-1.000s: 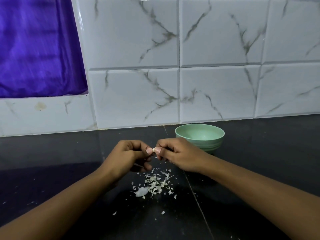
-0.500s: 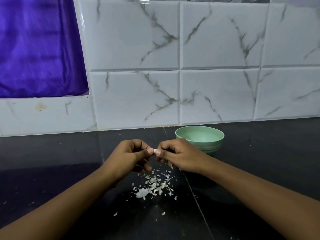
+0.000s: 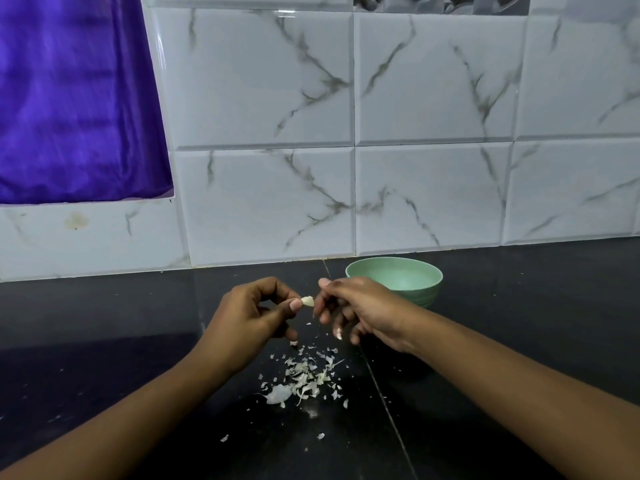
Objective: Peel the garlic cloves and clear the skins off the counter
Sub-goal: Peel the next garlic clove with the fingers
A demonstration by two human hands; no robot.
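Note:
My left hand (image 3: 252,317) pinches a small pale garlic clove (image 3: 307,301) between thumb and forefinger, a little above the black counter (image 3: 519,323). My right hand (image 3: 360,310) hovers right beside the clove with its fingers loosely spread and pointing down, holding nothing. A pile of white garlic skins (image 3: 304,379) lies on the counter just below both hands, and a tiny flake hangs in the air under the clove. A mint green bowl (image 3: 429,297) stands behind my right hand, partly hidden by it.
A white marble-patterned tile wall (image 3: 433,188) rises at the back of the counter. A purple cloth (image 3: 76,98) hangs at the upper left. Stray skin flakes (image 3: 320,436) lie nearer to me. A seam (image 3: 388,403) runs through the counter.
My right hand has let go of the clove and spread its fingers. The left hand still pinches the clove. Bits of skin have dropped toward the pile.

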